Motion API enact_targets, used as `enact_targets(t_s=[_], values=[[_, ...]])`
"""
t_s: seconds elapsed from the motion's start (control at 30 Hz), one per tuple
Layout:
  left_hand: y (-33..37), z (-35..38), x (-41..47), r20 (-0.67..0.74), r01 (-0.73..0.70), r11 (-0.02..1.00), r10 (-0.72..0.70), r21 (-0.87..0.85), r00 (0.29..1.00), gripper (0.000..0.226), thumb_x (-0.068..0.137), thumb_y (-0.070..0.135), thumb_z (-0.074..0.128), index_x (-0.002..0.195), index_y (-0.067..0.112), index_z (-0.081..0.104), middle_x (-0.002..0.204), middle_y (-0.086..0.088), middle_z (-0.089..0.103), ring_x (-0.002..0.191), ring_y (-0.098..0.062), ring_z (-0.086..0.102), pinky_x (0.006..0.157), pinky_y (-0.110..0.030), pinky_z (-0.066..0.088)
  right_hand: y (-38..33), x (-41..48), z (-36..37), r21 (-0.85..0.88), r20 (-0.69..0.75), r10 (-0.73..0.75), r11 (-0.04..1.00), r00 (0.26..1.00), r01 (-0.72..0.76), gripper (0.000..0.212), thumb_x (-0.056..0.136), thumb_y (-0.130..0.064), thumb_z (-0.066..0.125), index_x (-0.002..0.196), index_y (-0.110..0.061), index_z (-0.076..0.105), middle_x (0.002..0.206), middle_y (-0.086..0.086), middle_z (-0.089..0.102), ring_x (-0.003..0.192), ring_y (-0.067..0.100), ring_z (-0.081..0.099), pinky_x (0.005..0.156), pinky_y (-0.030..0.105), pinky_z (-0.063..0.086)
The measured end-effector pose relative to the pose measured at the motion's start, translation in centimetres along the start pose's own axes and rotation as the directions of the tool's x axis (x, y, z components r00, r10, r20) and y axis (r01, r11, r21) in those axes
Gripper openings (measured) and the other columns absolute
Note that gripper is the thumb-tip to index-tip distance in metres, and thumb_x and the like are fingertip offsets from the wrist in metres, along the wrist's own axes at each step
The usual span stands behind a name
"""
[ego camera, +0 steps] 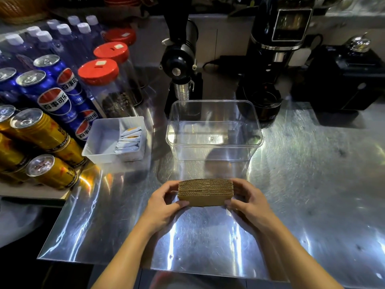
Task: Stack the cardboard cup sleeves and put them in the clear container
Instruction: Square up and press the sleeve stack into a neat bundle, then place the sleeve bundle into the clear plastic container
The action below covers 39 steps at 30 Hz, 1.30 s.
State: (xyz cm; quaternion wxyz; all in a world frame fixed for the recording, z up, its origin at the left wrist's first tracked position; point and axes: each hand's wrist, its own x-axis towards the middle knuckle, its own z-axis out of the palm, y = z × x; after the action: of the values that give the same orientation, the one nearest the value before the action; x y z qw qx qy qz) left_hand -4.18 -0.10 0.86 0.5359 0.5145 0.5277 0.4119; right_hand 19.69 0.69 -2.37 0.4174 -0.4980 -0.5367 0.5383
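Cardboard cup sleeves (pixel 205 191), stacked flat, are sitting pinched between my left hand (pixel 166 202) and right hand (pixel 249 202), fingers (pixel 183 204) curling closed around both ends. They are looking light, stiff, prone to fanning. The clear container (pixel 214 142) is waiting empty just beyond my fingers on the tabletop (pixel 312 184); nothing is blocking.

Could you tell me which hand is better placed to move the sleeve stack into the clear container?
Neither clearly: left hand and right hand grip opposite ends of the stack, with the empty container straight ahead.
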Motion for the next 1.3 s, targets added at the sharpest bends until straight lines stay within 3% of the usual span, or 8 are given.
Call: enact_targets(t_s=[0.23, 0.4, 0.6, 0.73, 0.87, 1.07, 1.2, 1.3], values=[[-0.7, -0.3, 0.6, -0.051, 0.007, 0.995, -0.002, 0.102, 0.999, 0.044, 0.071, 0.002, 0.074, 0.096, 0.037, 0.064, 0.091, 0.010, 0.073, 0.089, -0.002, 0.065, 0.075, -0.009, 0.047, 0.2, 0.0, 1.1, 0.047, -0.141, 0.009, 0.999, 0.990, -0.002, 0.036, 0.068, -0.007, 0.068, 0.098, -0.027, 0.064, 0.099, -0.002, 0.073, 0.096, 0.021, 0.067, 0.080, 0.025, 0.054], [0.7, 0.4, 1.4, -0.115, -0.025, 1.000, 0.025, 0.005, 0.993, 0.038, 0.072, 0.004, 0.073, 0.094, 0.034, 0.066, 0.095, -0.005, 0.071, 0.097, -0.025, 0.064, 0.087, -0.031, 0.052, -2.0, 0.6, 0.7, 0.103, -0.200, -0.020, 0.994, 0.980, 0.041, 0.044, 0.078, 0.008, 0.061, 0.095, -0.032, 0.065, 0.093, -0.012, 0.073, 0.090, 0.006, 0.066, 0.076, 0.020, 0.052], [6.1, 1.1, 5.0, -0.144, -0.197, 0.976, 0.183, -0.089, 0.973, 0.035, 0.071, -0.002, 0.071, 0.094, 0.024, 0.065, 0.089, 0.004, 0.071, 0.083, -0.006, 0.066, 0.076, -0.019, 0.052, -8.4, 3.9, -0.8, 0.103, -0.236, -0.155, 0.978, 0.959, 0.184, 0.035, 0.082, 0.002, 0.059, 0.105, -0.024, 0.058, 0.102, -0.002, 0.066, 0.093, 0.006, 0.064, 0.078, 0.017, 0.053], [9.3, 1.4, 9.0, -0.166, -0.239, 0.959, 0.213, -0.153, 0.963, 0.029, 0.075, -0.002, 0.067, 0.097, 0.017, 0.063, 0.089, 0.001, 0.068, 0.077, 0.001, 0.065, 0.069, -0.013, 0.051, -11.4, 7.8, -1.4, 0.149, -0.311, -0.098, 0.977, 0.945, 0.150, 0.030, 0.084, 0.002, 0.057, 0.111, -0.012, 0.054, 0.103, 0.007, 0.064, 0.096, 0.015, 0.061, 0.082, 0.023, 0.050], [10.7, 1.3, 13.3, -0.144, -0.158, 0.980, 0.141, -0.118, 0.980, 0.030, 0.078, 0.008, 0.068, 0.107, 0.004, 0.064, 0.095, -0.005, 0.068, 0.083, -0.011, 0.064, 0.073, -0.020, 0.052, -12.6, 11.9, -2.3, 0.148, -0.359, 0.023, 0.989, 0.933, 0.032, 0.034, 0.085, -0.002, 0.059, 0.118, 0.000, 0.051, 0.108, 0.016, 0.062, 0.099, 0.026, 0.060, 0.090, 0.036, 0.050], [9.9, 2.1, 17.9, -0.127, 0.079, 0.992, -0.091, -0.100, 0.988, 0.015, 0.083, 0.008, 0.062, 0.095, 0.002, 0.067, 0.071, 0.002, 0.062, 0.057, -0.004, 0.057, 0.056, -0.013, 0.045, -11.6, 16.5, -2.5, 0.131, -0.409, 0.242, 0.970, 0.880, -0.206, 0.017, 0.086, -0.002, 0.056, 0.102, -0.007, 0.058, 0.074, 0.004, 0.058, 0.075, 0.021, 0.054, 0.058, 0.025, 0.042], [8.4, 3.0, 20.1, -0.150, 0.221, 0.973, -0.229, -0.069, 0.962, 0.006, 0.085, 0.008, 0.060, 0.084, 0.005, 0.065, 0.074, -0.007, 0.059, 0.068, -0.016, 0.050, 0.064, -0.024, 0.042, -10.2, 18.2, -2.7, 0.244, -0.383, 0.405, 0.911, 0.830, -0.332, 0.023, 0.085, 0.004, 0.052, 0.067, -0.010, 0.051, 0.069, 0.009, 0.055, 0.062, 0.020, 0.052, 0.052, 0.027, 0.038], [7.3, 3.3, 21.6, -0.200, 0.348, 0.930, -0.365, -0.114, 0.909, 0.014, 0.083, 0.008, 0.063, 0.095, 0.000, 0.063, 0.088, -0.011, 0.063, 0.079, -0.022, 0.057, 0.075, -0.032, 0.048, -9.2, 19.2, -2.8, 0.255, -0.352, 0.449, 0.890, 0.821, -0.378, 0.020, 0.086, 0.003, 0.051, 0.071, -0.010, 0.053, 0.074, 0.007, 0.057, 0.067, 0.018, 0.056, 0.054, 0.029, 0.044]])
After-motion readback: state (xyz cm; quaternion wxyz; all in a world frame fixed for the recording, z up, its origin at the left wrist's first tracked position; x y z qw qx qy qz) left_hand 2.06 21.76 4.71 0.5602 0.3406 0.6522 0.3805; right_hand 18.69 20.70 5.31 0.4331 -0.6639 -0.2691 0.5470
